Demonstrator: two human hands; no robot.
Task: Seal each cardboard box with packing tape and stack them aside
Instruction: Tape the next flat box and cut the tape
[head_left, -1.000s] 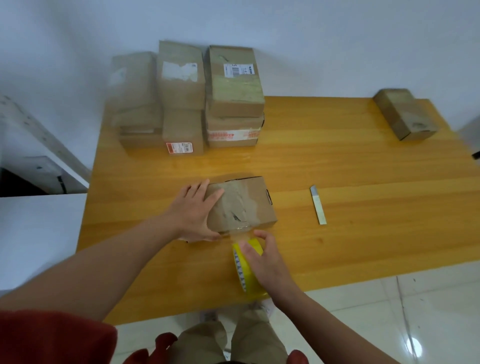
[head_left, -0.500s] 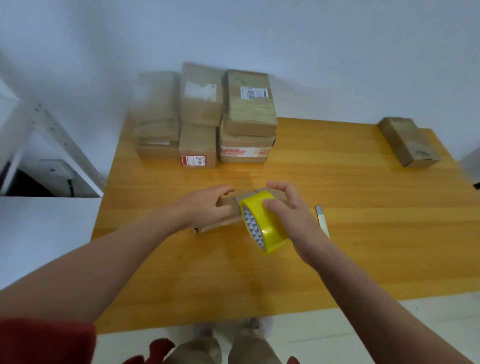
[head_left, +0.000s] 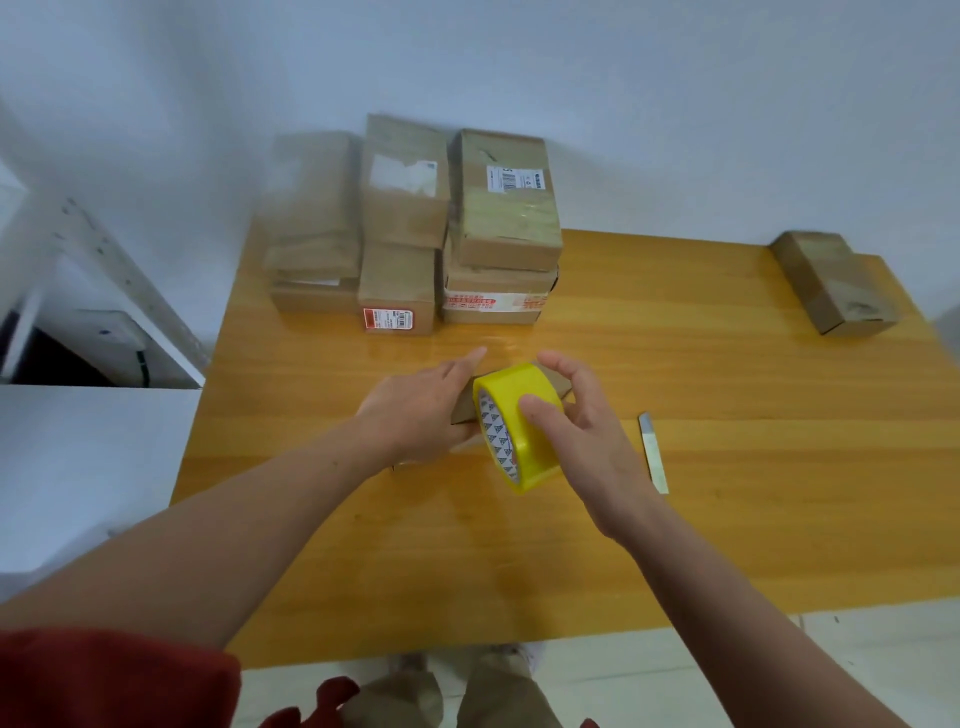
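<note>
Orange-brown wood fills most of the view: a table (head_left: 727, 519) set against a pale wall (head_left: 623, 104). Near the middle of it, towards the front edge, lies a small cardboard box (head_left: 463, 411), mostly hidden by both hands, so only slivers of brown card show. The left hand (head_left: 421, 410) rests on its left part with the fingers straight and together, pointing away from the person. Just to the right, the right hand (head_left: 587, 436) grips a yellow tape roll (head_left: 522, 452), thumb on the outer face and fingers curled over the far side. The roll stands on edge over the box's right part, its printed core turned to the left; whether it touches the card cannot be told.

A thin pale metal strip (head_left: 653, 452) lies flat on the wood just right of the right hand. At the back left, by the wall, stands a stack of boxes (head_left: 410, 223), several bearing labels and tape. Well apart, at the far right corner, sits a lone box (head_left: 831, 283). A red sleeve (head_left: 104, 680) shows at the lower left, and pale floor (head_left: 857, 665) below the table's front edge
</note>
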